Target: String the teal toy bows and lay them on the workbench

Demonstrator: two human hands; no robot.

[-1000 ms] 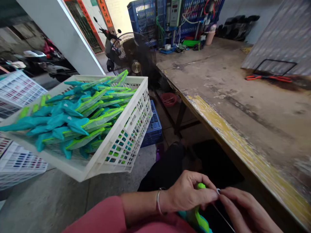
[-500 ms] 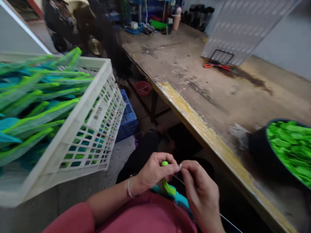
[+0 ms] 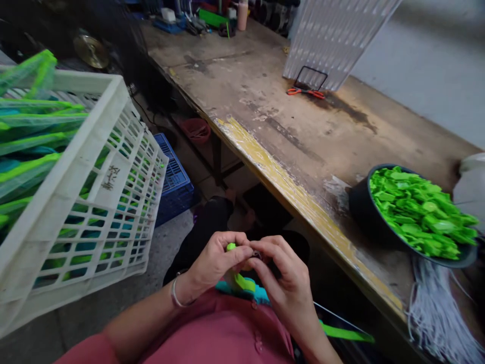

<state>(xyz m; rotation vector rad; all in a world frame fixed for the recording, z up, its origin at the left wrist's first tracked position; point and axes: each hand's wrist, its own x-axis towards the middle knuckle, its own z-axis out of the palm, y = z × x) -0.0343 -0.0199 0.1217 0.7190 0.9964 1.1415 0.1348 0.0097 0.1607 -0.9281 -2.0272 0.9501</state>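
Observation:
Low in front of my chest, both hands meet over a long lime-green and teal plastic piece (image 3: pixel 245 284) lying across my lap. My left hand (image 3: pixel 217 260) is closed around its green upper end, the tip showing between thumb and fingers. Touching it, my right hand (image 3: pixel 284 275) pinches thumb and fingers together at a small dark spot; what they hold there is too small to make out. A thin white cord (image 3: pixel 333 312) runs from behind my right wrist to a green end (image 3: pixel 348 332) at lower right.
A white crate (image 3: pixel 109 182) of film-wrapped green and teal pieces stands left, near a blue crate (image 3: pixel 174 187). On the worktable (image 3: pixel 246 86) sit a black bowl (image 3: pixel 364 207) of green parts (image 3: pixel 420 212) and orange-handled scissors (image 3: pixel 305 92). White cords (image 3: pixel 439 308) hang over its edge.
The view has swung right and down, bringing the hanging cords into sight. My right fingers have come closer against my left fingertips; the left hand keeps its hold on the plastic piece.

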